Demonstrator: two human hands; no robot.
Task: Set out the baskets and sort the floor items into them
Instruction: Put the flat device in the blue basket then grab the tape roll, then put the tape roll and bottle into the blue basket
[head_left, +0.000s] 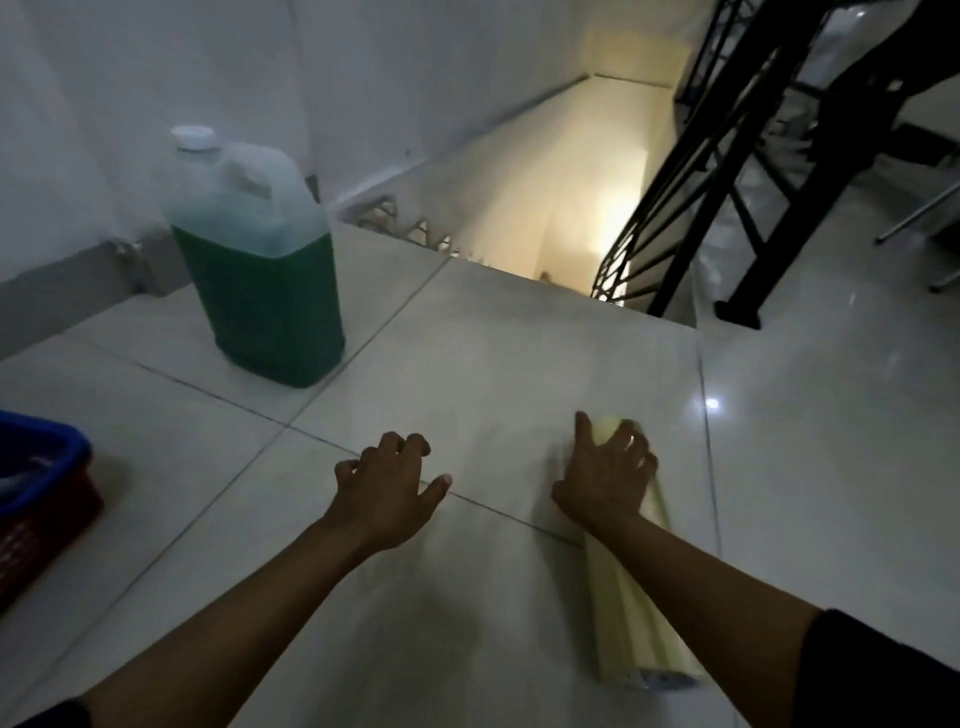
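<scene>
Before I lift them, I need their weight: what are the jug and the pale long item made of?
Jug: translucent plastic, seemingly; green liquid shows through its walls. Pale yellow long item under the right hand: matte, flat-sided, perhaps cardboard or plastic; blur leaves it open.

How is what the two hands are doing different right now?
The right hand grips the top end of a long pale yellow pack lying on the floor tiles; the left hand holds nothing. The right hand's fingers wrap around the pack; the left hand's fingers are spread and loosely curled above the tiles. Both reach forward, palms down, low over the floor.
</scene>
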